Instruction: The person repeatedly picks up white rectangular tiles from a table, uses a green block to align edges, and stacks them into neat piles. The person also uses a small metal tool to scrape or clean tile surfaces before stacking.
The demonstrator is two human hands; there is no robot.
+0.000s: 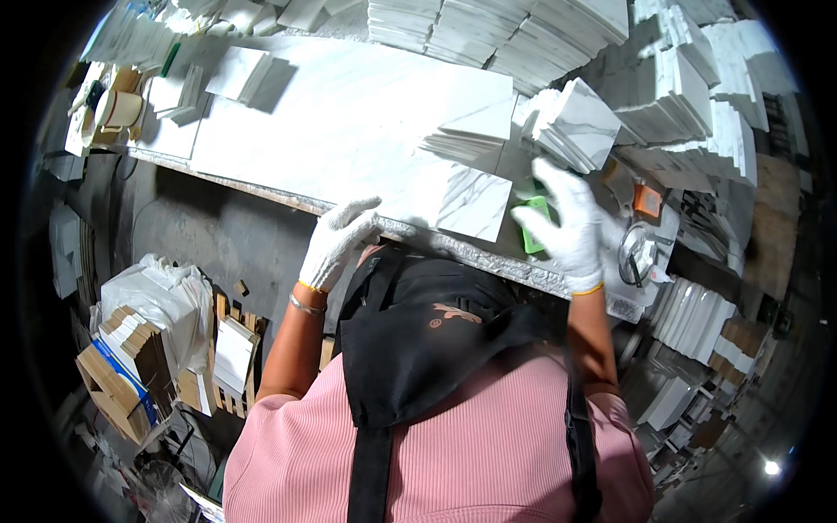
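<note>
My left hand [338,244], in a white knit glove, rests at the near edge of the white marble-look slab [323,113]. Its fingers are stretched out and it holds nothing. My right hand [567,225], gloved the same and slightly blurred, is raised with thumb and fingers spread. A bright green object [534,228] lies just beside its thumb, partly hidden; I cannot make out its kind. Left of it, a square grey-veined tile [473,201] lies near the bench edge. Farther back is a low stack of tiles [475,105].
Beyond my right hand stands a tilted tile stack [584,126]; taller stacks [667,96] fill the right and back. An orange object [647,200] sits at the bench's right end. A tape roll [119,110] is at far left. Cardboard [118,392] stands below left.
</note>
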